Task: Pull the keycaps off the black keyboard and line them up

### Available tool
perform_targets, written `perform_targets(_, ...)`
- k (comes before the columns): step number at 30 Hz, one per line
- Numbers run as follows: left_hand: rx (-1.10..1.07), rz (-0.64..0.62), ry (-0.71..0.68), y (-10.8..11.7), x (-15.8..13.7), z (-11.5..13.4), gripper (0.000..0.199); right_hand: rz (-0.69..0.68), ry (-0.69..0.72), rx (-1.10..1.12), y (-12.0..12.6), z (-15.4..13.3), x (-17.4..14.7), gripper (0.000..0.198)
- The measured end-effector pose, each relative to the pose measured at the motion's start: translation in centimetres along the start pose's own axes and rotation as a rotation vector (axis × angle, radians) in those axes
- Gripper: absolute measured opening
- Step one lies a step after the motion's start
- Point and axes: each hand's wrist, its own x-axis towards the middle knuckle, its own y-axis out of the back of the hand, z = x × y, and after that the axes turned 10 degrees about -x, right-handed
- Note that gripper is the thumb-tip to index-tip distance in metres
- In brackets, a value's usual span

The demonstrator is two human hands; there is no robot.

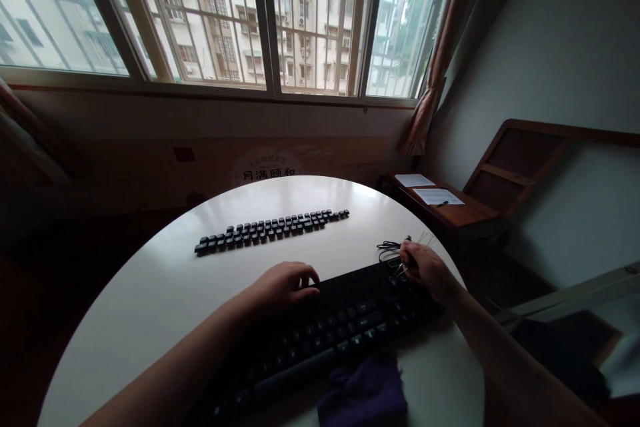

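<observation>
A black keyboard [320,340] lies aslant on the round white table, its upper rows bare of keycaps and its lower rows still capped. My left hand [287,287] is at its far edge, fingers curled over the rim and thumb on the top. Over the keyboard's far right corner, my right hand [423,267] is closed on a small keycap puller [400,271] with thin wire loops. Thin wires also stick out above that hand. Black removed keycaps [270,230] stand in slanting rows beyond the keyboard.
A coiled black cable [387,250] lies by my right hand. The purple cloth [363,393] is at the near side of the white table [150,293]. To the right stands a wooden chair [480,207] with papers [437,196] and a pen on it. A barred window is ahead.
</observation>
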Motion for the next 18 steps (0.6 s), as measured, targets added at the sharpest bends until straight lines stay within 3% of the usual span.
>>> perform_targets(6, 0.0, 0.001, -0.004, -0.04, 0.01, -0.22, 0.029, 0.099, -0.009, -0.033, -0.28, 0.18, -0.06, 0.038)
perform_targets(12, -0.02, -0.011, 0.023, 0.1, -0.02, 0.07, 0.028, 0.021, -0.042, -0.195, -0.1, -0.15, 0.41, 0.038)
perform_targets(18, -0.011, -0.009, 0.017, 0.03, 0.01, -0.09, 0.027, -0.04, 0.015, -0.172, 0.03, 0.58, 0.35, 0.039)
